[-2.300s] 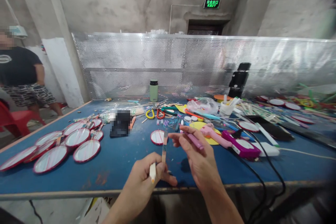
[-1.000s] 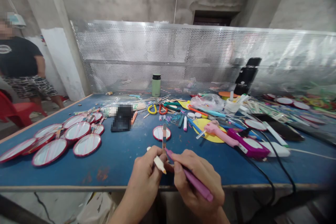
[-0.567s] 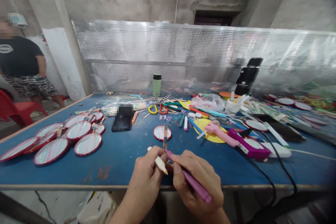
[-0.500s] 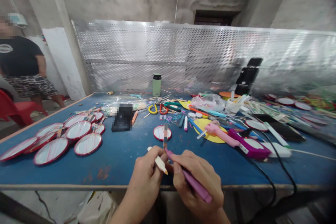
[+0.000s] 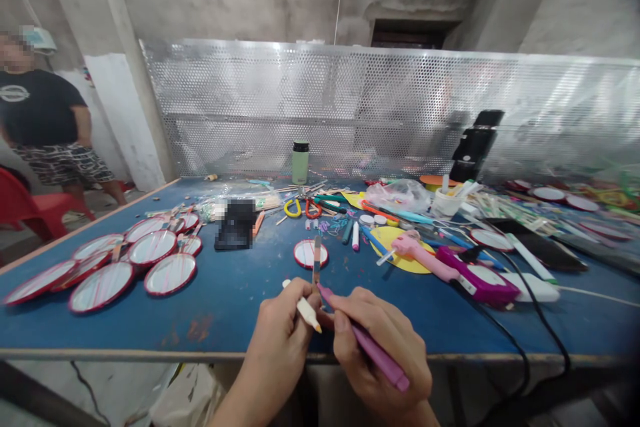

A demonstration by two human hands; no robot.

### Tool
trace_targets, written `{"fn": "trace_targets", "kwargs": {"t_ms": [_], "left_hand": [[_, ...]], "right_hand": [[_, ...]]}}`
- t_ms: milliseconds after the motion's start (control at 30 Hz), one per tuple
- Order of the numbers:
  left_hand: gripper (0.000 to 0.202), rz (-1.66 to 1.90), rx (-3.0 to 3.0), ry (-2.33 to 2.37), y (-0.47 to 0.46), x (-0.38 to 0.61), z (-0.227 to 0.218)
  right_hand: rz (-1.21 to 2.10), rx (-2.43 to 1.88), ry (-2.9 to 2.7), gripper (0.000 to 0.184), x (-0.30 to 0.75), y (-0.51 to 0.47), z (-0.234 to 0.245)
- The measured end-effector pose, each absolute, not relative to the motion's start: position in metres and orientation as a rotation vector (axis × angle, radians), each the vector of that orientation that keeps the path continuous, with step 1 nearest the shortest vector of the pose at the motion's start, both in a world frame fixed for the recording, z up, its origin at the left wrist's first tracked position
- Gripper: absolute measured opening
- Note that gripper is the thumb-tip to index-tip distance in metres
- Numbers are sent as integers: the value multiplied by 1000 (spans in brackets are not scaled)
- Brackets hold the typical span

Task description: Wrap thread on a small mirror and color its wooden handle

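Observation:
My left hand (image 5: 286, 330) is closed round a flat craft stick (image 5: 317, 260), which points up and away from me. A white marker (image 5: 309, 315) with an orange tip is tucked between the same fingers. My right hand (image 5: 383, 347) grips a purple marker (image 5: 380, 358), its tip at the lower part of the stick beside my left fingertips. Whether the tip touches the stick I cannot tell. Just beyond my hands a small round mirror (image 5: 304, 254) with a red rim lies on the blue table (image 5: 225, 310), partly covered by the stick's upper end.
Several red-rimmed round mirrors (image 5: 103, 287) overlap on the left. A dark phone-like slab (image 5: 234, 225), pliers (image 5: 313, 207) and a green bottle (image 5: 300, 163) stand or lie further back. On the right are a pink glue gun (image 5: 425, 257), a purple device (image 5: 475, 277) and black cables (image 5: 537, 310).
The view has shifted very slightly. Both hands keep the same grip, and the purple marker has tilted or moved only a little.

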State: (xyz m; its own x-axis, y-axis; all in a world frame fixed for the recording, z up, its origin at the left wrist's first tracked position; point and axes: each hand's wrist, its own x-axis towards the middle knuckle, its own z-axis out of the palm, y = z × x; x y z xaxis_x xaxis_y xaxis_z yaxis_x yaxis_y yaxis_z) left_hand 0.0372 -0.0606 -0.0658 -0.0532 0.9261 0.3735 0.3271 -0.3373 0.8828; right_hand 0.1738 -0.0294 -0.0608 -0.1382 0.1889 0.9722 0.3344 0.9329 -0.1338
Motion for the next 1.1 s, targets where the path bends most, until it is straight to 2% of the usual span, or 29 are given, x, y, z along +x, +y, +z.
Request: {"fn": "trace_targets", "kwargs": {"t_ms": [1100], "left_hand": [[26,1401,1693,1363,-61,38,-65]], "right_hand": [[-159,-432,-1702,20,174,-30,-62]]}}
